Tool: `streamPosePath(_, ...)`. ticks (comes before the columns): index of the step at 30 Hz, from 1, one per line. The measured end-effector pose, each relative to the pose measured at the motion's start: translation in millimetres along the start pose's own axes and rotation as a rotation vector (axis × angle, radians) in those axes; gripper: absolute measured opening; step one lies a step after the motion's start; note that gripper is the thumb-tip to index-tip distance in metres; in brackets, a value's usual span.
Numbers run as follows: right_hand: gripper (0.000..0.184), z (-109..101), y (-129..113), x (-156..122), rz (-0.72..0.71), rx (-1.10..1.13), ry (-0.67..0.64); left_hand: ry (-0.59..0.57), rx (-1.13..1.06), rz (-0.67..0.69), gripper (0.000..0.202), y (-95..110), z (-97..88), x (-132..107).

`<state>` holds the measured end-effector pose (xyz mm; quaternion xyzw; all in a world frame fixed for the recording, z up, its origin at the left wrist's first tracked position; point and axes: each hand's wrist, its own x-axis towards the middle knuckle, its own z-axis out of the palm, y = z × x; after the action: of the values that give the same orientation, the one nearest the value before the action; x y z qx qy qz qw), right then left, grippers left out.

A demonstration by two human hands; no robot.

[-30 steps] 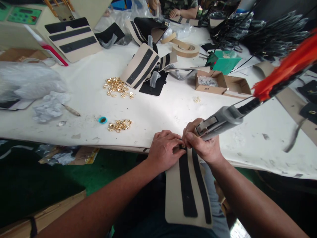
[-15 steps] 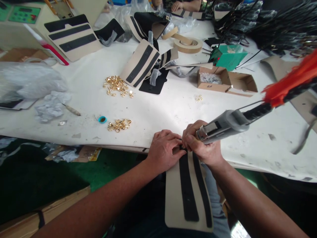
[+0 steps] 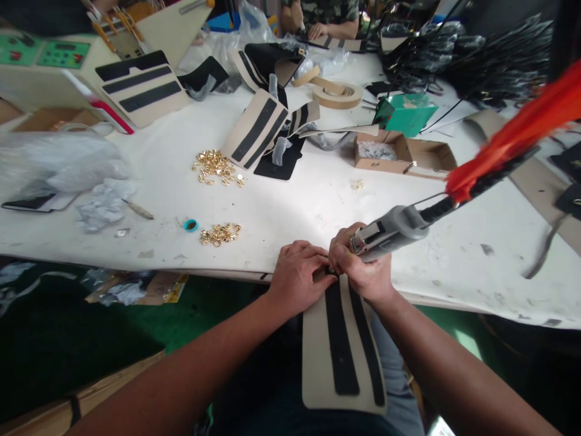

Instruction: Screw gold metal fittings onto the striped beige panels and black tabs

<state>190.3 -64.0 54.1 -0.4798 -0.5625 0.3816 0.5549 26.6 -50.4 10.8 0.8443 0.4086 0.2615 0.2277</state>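
Note:
A beige panel with black strips (image 3: 316,357) lies across my lap, its far end at the table edge. My left hand (image 3: 299,274) grips that far end, thumb and fingers pinched on it near a black strip. Wrapped round the front of a grey electric screwdriver (image 3: 394,231) is my right hand (image 3: 358,264), close beside the left fingertips. The tool slants up to the right, with a black cord and orange-red wrapping (image 3: 512,130) behind it. Its tip and the spot it meets are hidden by my fingers.
Gold metal fittings lie in a larger pile (image 3: 214,165) and a smaller pile (image 3: 219,234), near a blue cap (image 3: 190,225). Behind are more striped panels (image 3: 256,130), a tape roll (image 3: 338,97), an open cardboard box (image 3: 381,151) and a green box (image 3: 405,114). Another person's hand (image 3: 318,30) shows at the back.
The view has shifted slightly, so the table things sit a little lower. Both hands keep their hold on the panel and the electric screwdriver, with little movement between them.

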Motion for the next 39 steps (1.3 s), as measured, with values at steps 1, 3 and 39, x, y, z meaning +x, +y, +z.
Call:
streamPosePath(1,0.028,0.0,-1.2,-0.4,-0.021,0.009,0.018,-0.001,0.001,-0.002,0.014,0.7,-0.3,-0.3)
streamPosePath(3,0.029,-0.5,-3.3,-0.9,-0.042,0.029,0.05,0.005,0.002,0.0,0.016,2.5,-1.1,-1.2)
streamPosePath(39,0.044,-86.3,27.6,-166.3,0.034,-0.502,0.234,0.027,0.045,0.023,0.022,10.6,-1.6,-3.9)
